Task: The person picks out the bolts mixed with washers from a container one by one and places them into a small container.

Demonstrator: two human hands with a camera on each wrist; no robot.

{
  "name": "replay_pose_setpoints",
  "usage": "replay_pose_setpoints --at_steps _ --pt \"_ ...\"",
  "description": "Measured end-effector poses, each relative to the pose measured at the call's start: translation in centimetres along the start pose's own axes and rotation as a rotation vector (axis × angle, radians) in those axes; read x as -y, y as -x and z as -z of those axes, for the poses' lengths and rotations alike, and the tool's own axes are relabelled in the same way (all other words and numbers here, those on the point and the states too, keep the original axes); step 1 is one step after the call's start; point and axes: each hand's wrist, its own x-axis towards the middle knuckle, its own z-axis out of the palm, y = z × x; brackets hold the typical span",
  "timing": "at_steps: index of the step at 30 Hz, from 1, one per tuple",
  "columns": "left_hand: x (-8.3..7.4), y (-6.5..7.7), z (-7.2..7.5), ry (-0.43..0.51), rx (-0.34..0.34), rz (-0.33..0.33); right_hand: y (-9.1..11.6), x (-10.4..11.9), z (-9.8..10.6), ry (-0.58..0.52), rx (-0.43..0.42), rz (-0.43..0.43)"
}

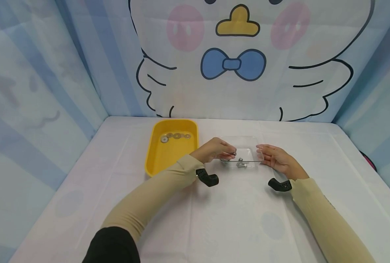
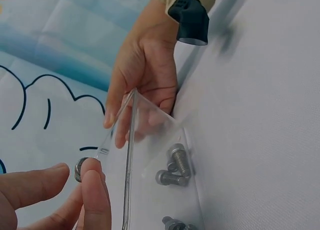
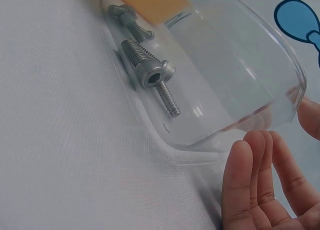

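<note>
My left hand [image 1: 214, 149] is over the near left part of a clear plastic box [image 1: 247, 139]. Between its thumb and finger it pinches a small round metal piece [image 2: 79, 170], mostly hidden behind a fingertip. Several socket-head bolts [image 3: 152, 74] lie on the floor of the box, some overlapping. At the box's right end is my right hand [image 1: 277, 159], its fingers fairly straight along the outer wall and its fingertips right at the rim. In the right wrist view, its fingers [image 3: 237, 175] stand beside the end wall.
A yellow tray [image 1: 163, 162] stands left of the clear box, with several flat metal washers [image 1: 176, 136] near its far end. White cloth [image 1: 234, 219] covers the table. Behind the table hangs a printed curtain [image 1: 234, 98], with more curtain on both sides.
</note>
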Motion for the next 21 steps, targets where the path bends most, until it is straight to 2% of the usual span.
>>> replay_pose_setpoints --at_steps 10,16,21 --pt "0.0 -0.2 0.0 0.013 -0.004 0.007 0.2 0.1 0.2 -0.019 0.014 0.000" --pt "0.1 0.2 0.4 0.011 0.000 -0.056 0.1 0.0 0.2 -0.032 0.001 -0.014" --pt "-0.2 0.9 1.1 -0.036 -0.024 -0.088 0.4 -0.1 0.2 -0.025 0.010 0.003"
